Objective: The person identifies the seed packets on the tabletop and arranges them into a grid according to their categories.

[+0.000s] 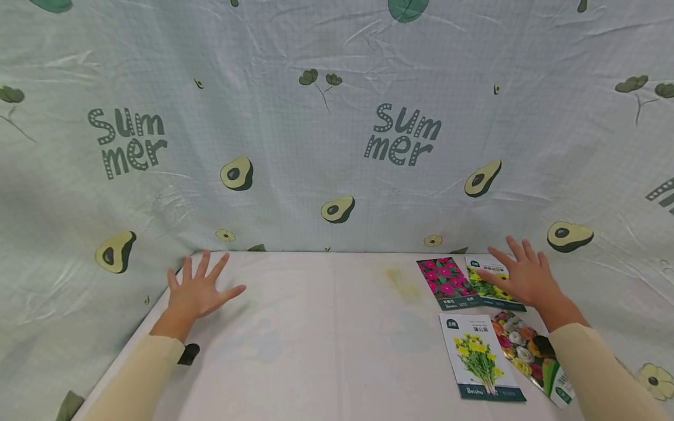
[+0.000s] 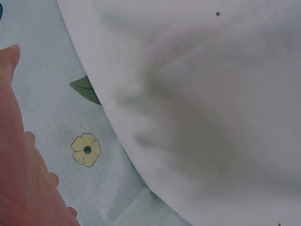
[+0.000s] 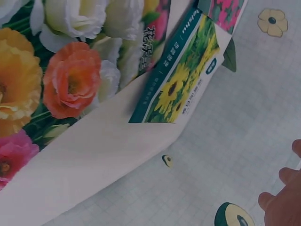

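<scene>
Fingers spread, my left hand (image 1: 196, 294) hovers over the far left corner of the white table, its shadow falling on the surface in the left wrist view. My right hand (image 1: 528, 279) is also spread and holds nothing, overlapping the sunflower-like seed packet (image 1: 487, 283) in the head view. Beside that packet lies one with pink flowers (image 1: 447, 279). Closer to me are a packet with yellow flowers on tall stems (image 1: 478, 356) and a slanted packet with mixed colourful blooms (image 1: 526, 345), which the right sleeve partly overlaps.
The white table (image 1: 326, 327) ends at a hanging cloth (image 1: 284, 128) printed with avocados and the word summer. The cloth also runs along the left and right sides. A small black object (image 1: 189, 354) shows beside the left sleeve.
</scene>
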A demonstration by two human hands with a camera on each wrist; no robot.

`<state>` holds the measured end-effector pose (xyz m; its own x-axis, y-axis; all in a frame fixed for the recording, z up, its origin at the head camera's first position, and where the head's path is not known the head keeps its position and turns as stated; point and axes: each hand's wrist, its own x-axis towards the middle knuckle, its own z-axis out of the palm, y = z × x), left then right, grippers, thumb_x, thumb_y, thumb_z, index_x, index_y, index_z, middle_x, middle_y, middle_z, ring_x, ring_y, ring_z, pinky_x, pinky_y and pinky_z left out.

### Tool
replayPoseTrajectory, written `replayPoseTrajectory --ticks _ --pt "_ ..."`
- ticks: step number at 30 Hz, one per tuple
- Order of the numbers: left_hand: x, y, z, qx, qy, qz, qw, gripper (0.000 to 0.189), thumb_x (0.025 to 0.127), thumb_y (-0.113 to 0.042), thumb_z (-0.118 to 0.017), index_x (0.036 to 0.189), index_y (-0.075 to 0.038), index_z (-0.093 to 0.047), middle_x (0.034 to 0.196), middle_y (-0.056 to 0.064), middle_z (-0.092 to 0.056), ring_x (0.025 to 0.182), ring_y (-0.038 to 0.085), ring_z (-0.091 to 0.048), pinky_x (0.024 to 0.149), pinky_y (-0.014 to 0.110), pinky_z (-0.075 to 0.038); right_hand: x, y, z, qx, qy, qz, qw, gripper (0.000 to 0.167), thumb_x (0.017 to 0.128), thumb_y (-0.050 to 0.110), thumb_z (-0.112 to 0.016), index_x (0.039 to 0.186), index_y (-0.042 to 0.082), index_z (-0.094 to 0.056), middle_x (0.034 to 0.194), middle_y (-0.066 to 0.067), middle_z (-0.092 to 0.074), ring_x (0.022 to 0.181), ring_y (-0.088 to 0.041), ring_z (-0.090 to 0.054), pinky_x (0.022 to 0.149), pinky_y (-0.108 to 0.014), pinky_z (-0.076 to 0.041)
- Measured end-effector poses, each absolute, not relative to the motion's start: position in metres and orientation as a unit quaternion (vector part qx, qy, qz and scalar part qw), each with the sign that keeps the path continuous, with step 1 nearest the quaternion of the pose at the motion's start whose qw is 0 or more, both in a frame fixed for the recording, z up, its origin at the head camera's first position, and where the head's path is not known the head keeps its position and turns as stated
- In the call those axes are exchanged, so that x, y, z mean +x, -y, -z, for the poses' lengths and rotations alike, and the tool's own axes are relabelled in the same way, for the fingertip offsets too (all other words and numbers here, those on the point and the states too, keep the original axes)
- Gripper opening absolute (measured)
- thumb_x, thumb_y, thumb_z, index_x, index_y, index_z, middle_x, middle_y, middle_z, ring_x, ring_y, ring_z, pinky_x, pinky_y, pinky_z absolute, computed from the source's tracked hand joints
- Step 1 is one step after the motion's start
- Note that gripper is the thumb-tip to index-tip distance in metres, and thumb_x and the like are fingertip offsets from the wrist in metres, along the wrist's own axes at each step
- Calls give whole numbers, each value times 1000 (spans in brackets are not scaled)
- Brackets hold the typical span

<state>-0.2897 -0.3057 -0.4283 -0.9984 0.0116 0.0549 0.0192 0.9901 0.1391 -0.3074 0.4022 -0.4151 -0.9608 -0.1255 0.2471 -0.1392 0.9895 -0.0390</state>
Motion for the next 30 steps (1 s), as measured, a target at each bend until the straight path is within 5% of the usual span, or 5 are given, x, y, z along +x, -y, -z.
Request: replayPoseTrajectory --ticks 19,30 --pt "-274 260 444 -32 995 81 52 102 87 -82 -49 164 -23 -22 170 24 -8 152 59 -3 112 78 6 -283 -395 434 86 988 -31 126 86 92 66 -61 155 12 -42 167 -28 -15 151 -57 -10 114 -77 -12" --pt "-268 232 457 -49 992 94 75 100 86 -82 -51 164 -26 -23 171 20 -10 154 56 -5 114 77 3 -270 -399 447 94 988 -41 118 94 92 68 -59 164 23 -21 167 -28 -14 152 -58 -8 113 -78 -11"
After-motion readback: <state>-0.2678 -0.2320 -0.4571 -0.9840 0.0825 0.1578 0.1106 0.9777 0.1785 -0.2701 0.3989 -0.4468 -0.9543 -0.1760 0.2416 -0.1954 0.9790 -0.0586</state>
